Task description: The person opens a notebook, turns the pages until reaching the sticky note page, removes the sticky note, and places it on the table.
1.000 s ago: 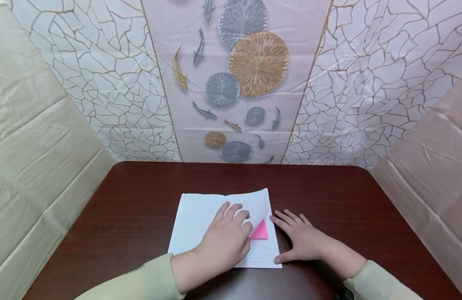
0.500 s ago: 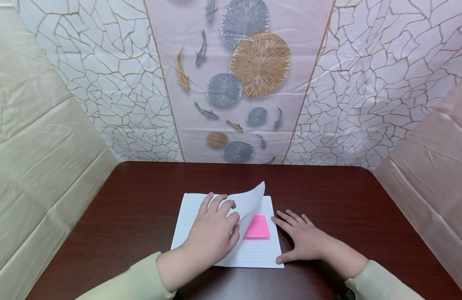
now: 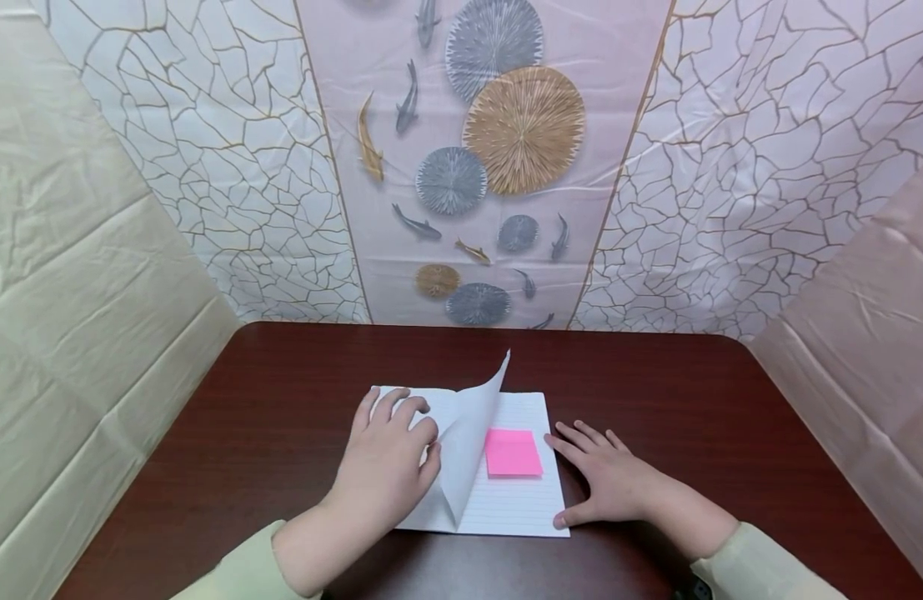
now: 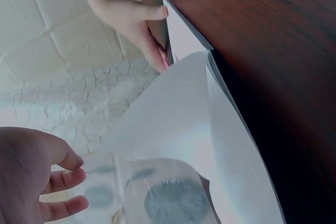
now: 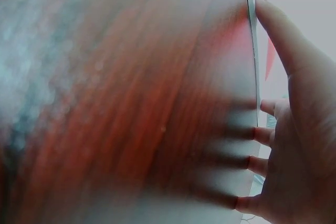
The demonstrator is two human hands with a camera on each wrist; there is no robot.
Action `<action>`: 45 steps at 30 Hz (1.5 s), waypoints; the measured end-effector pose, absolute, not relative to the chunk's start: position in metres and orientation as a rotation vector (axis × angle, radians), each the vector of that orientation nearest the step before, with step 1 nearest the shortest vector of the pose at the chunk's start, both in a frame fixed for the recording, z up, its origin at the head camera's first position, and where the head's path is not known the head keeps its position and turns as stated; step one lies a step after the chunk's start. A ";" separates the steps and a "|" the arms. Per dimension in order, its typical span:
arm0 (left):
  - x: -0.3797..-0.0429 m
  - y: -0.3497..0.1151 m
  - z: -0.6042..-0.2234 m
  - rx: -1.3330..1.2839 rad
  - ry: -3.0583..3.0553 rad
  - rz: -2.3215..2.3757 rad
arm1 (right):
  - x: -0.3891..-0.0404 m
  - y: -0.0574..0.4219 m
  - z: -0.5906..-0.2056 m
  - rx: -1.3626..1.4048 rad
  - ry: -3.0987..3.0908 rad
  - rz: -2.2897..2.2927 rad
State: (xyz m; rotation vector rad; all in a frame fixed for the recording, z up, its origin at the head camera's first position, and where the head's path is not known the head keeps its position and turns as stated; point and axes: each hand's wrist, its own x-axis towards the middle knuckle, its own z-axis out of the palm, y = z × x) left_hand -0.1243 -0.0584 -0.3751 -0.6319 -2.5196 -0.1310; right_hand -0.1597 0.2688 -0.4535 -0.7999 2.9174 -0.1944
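An open lined notebook (image 3: 509,508) lies on the table, with one page (image 3: 469,450) raised and curved between its two sides. My left hand (image 3: 386,467) is over the left side and pinches the near corner of this page between thumb and index finger; the other fingers are loosely bent. In the left wrist view the page (image 4: 168,114) narrows toward that hand (image 4: 31,177). A pink sticky note (image 3: 514,454) lies on the right side. With fingers spread, my right hand (image 3: 604,475) rests at the notebook's right edge, thumb at the near corner, as the right wrist view shows.
A dark reddish-brown table (image 3: 281,400) surrounds the notebook. Behind it hangs a patterned cloth (image 3: 461,208) with fish and round shapes. Pale cloth walls (image 3: 108,333) stand at both sides.
My left hand has moved left, drawing the page with it. The page stands more upright, and the pink sticky note has come fully into view. My right hand stays in place.
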 end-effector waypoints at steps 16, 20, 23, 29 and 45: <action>-0.108 -0.107 -0.398 -0.444 -2.568 -0.242 | -0.160 0.269 -0.454 -0.776 2.908 -0.189; -0.103 -0.118 -0.404 -0.406 -2.606 -0.231 | -0.158 0.269 -0.452 -0.790 2.913 -0.201; -0.099 -0.124 -0.408 -0.367 -2.658 -0.213 | -0.158 0.270 -0.452 -0.805 2.916 -0.213; -0.092 -0.131 -0.414 -0.306 -2.787 -0.174 | -0.158 0.270 -0.454 -0.806 2.920 -0.211; -0.087 -0.131 -0.422 -0.370 -3.033 0.018 | -0.158 0.269 -0.455 -0.773 2.914 -0.212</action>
